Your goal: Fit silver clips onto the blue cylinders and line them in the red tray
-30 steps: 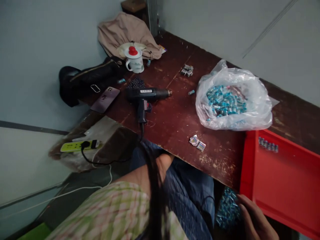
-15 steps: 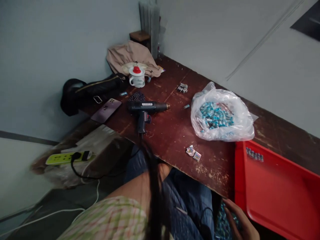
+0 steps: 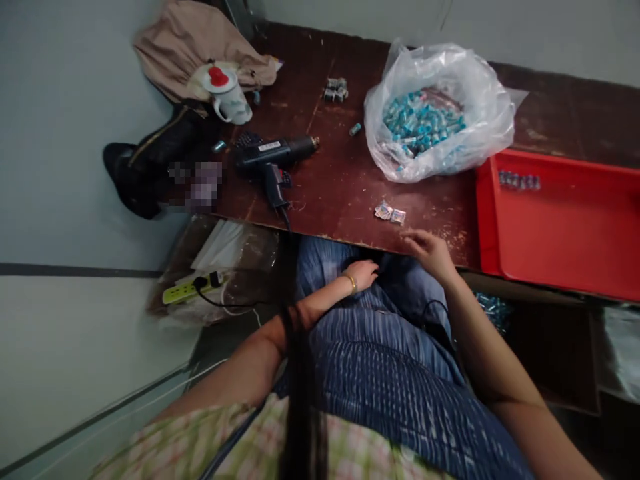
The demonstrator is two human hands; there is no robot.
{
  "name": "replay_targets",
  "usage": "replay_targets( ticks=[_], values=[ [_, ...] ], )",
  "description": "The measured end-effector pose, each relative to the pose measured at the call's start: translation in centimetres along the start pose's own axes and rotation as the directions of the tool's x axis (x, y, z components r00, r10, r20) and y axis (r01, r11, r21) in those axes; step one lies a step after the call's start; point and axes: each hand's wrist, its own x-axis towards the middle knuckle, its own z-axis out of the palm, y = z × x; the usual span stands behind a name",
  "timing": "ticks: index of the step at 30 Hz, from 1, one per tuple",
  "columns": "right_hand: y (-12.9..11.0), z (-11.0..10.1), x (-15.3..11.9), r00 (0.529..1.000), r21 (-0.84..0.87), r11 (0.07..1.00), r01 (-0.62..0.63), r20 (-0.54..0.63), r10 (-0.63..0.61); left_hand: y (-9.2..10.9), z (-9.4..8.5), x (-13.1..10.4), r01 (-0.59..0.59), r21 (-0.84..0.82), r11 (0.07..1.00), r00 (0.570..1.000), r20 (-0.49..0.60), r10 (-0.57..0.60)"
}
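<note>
My left hand [image 3: 364, 275], with a gold bracelet at the wrist, rests on my lap below the table edge, its fingers loosely extended and holding nothing. At the table's front edge my right hand [image 3: 425, 248] is open, fingers stretched toward small printed labels [image 3: 390, 213] just beyond them; nothing shows in it. Behind the labels stands an open clear plastic bag [image 3: 493, 127] full of small blue-ended cylinders [image 3: 425, 123]. One loose blue-ended cylinder [image 3: 355, 129] lies left of the bag. A black heat gun [image 3: 275, 157] lies on its side on the left.
On the right, a red tray [image 3: 565, 233] holds a row of small cylinders [image 3: 520, 180]. Below the table are more blue pieces [image 3: 493, 310]. A lidded mug [image 3: 233, 100], beige cloth bag [image 3: 175, 47], black bag [image 3: 160, 153] and green power strip [image 3: 183, 291] are at left.
My right hand has risen from the blue pieces under the table to the table edge near the labels. My left hand has come into view on my lap as the camera turned.
</note>
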Motion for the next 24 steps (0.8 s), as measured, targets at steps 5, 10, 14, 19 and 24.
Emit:
replay_targets(
  ticks=[5,10,14,19,24],
  values=[
    [5.0,1.2,6.8,0.951,-0.003,0.998,-0.06,-0.304,0.057,2.5,-1.0,2.9,-0.109,0.337,0.935,0.972,-0.161,0.171],
    [7.5,1.7,8.6,0.893,0.041,0.998,-0.044,-0.447,0.058,5.9,-4.9,10.4,0.075,0.555,0.829,0.86,-0.457,0.228],
    [8.4,1.7,8.3,0.889,0.105,0.994,0.002,-0.455,0.046,5.7,-5.3,13.5,0.162,0.565,0.809,0.877,-0.458,0.145],
    [9.2,1.9,8.5,0.885,0.116,0.993,0.03,-0.465,0.027,4.7,-5.6,13.9,0.154,0.532,0.833,0.867,-0.477,0.144],
    [9.4,2.0,8.6,0.883,0.111,0.993,0.045,-0.47,0.013,3.6,-6.0,14.2,0.087,0.546,0.833,0.86,-0.464,0.214]
  ],
)
